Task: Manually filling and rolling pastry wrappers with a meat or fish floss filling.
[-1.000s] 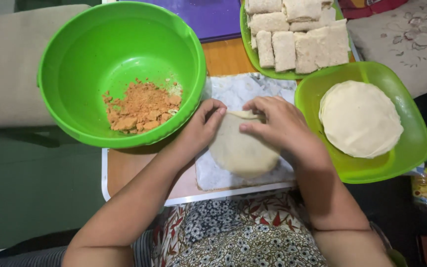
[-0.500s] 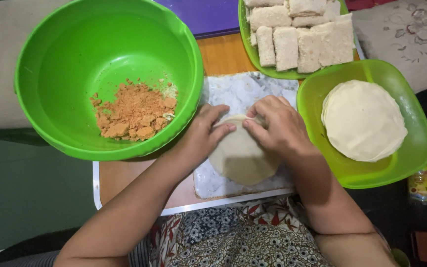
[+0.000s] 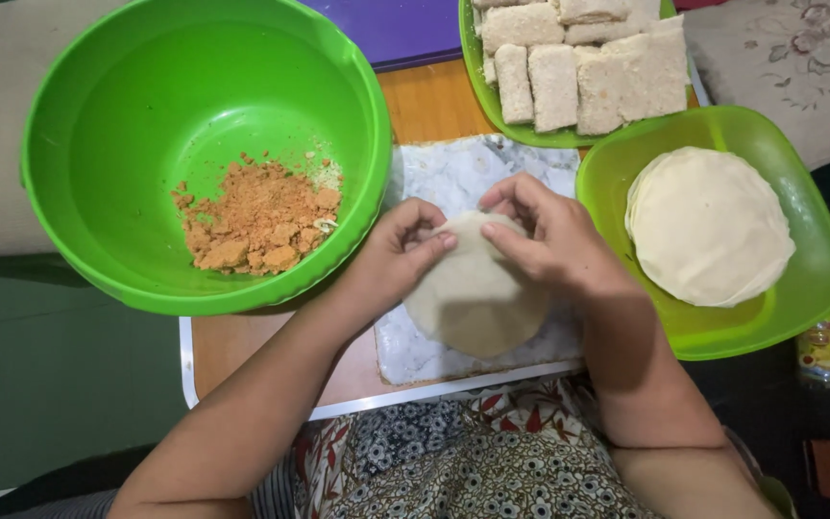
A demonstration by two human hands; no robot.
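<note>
1. Your left hand and right hand both pinch the far edge of the round pale dough wrapper, fingers closed on it.
2. The wrapper lies on the white marbled board on the wooden table.
3. The big green bowl of orange-brown crumbly filling sits left; the stack of wrappers sits right.

small packet: only package in view, sitting at the far right edge, just past the rim of the green tray holding the stack of round wrappers
shape: little upright pouch or sachet, partly cut off in shadow
colours: mostly yellow with some red and blue bits
labels, signs, screens: none that I can spot anywhere else
</note>
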